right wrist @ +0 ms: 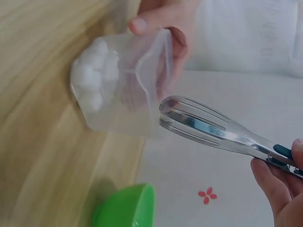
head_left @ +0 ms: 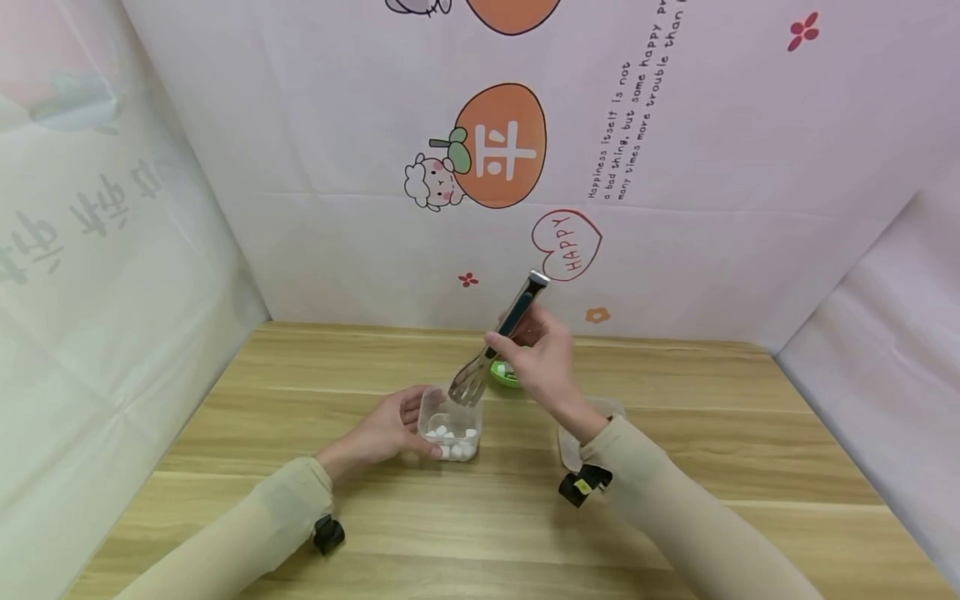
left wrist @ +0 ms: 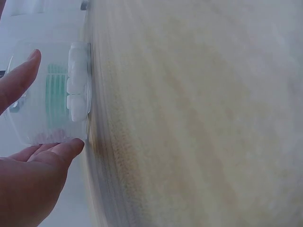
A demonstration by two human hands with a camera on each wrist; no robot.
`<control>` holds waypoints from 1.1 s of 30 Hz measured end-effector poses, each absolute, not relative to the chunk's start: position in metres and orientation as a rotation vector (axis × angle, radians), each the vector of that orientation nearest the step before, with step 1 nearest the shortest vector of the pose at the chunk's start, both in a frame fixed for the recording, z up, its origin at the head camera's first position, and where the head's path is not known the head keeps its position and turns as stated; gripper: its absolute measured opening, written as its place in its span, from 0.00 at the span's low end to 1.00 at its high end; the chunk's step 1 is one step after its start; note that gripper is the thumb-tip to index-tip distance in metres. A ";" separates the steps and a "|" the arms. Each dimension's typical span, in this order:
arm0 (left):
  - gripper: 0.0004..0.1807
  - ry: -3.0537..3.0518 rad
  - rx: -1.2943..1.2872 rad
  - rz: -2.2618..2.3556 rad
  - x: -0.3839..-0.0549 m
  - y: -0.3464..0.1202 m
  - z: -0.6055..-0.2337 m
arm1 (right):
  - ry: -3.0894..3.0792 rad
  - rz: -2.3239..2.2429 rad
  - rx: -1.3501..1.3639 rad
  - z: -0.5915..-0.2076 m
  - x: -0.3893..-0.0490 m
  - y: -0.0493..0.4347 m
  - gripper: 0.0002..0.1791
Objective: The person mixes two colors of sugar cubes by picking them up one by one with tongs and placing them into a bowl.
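Note:
My left hand [head_left: 390, 427] grips a clear plastic container [head_left: 431, 408] from its left side, with thumb and fingers spread around the walls. Several small white marshmallow-like pieces [head_left: 459, 452] lie on its bottom; they show through the wall in the right wrist view. Between thumb and fingers, my right hand [head_left: 543, 354] holds metal tongs [head_left: 514, 315] with dark handle grips, tilted downward. The slotted heads of the tongs [right wrist: 194, 124] are close together right at the container's rim, and no piece shows between them.
Behind the tongs stands a green bowl [right wrist: 125, 208] with something white and dark inside, partly hidden by my right hand in the head view. Another clear container [head_left: 570, 446] sits under my right forearm. A printed cloth wall [head_left: 337, 250] rises behind the wooden table [head_left: 465, 533].

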State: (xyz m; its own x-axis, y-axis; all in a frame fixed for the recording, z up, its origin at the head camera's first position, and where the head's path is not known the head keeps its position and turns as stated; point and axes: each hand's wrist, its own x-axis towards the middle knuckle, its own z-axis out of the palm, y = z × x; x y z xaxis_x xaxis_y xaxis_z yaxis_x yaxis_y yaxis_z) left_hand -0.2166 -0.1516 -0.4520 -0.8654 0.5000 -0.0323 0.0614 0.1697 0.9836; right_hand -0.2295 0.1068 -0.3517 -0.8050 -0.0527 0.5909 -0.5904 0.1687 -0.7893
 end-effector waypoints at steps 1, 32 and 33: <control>0.55 2.101 0.539 1.746 -0.217 -0.152 -0.452 | -2.015 1.688 0.596 -0.349 -0.230 0.110 0.11; 0.55 2.112 0.529 1.743 -0.216 -0.151 -0.451 | -2.063 1.661 0.088 -0.344 -0.286 0.183 0.17; 0.55 2.109 0.525 1.743 -0.216 -0.151 -0.451 | -2.068 1.652 0.077 -0.345 -0.287 0.184 0.17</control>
State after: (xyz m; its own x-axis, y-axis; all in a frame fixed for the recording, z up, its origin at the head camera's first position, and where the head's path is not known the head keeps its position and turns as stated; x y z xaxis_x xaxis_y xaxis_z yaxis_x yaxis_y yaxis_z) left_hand -0.2161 -0.1510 -0.4506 -0.8687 0.4941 -0.0355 0.0582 0.1729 0.9832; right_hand -0.2873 0.1840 -0.3452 -0.8791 0.2526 0.4041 -0.3383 0.2665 -0.9025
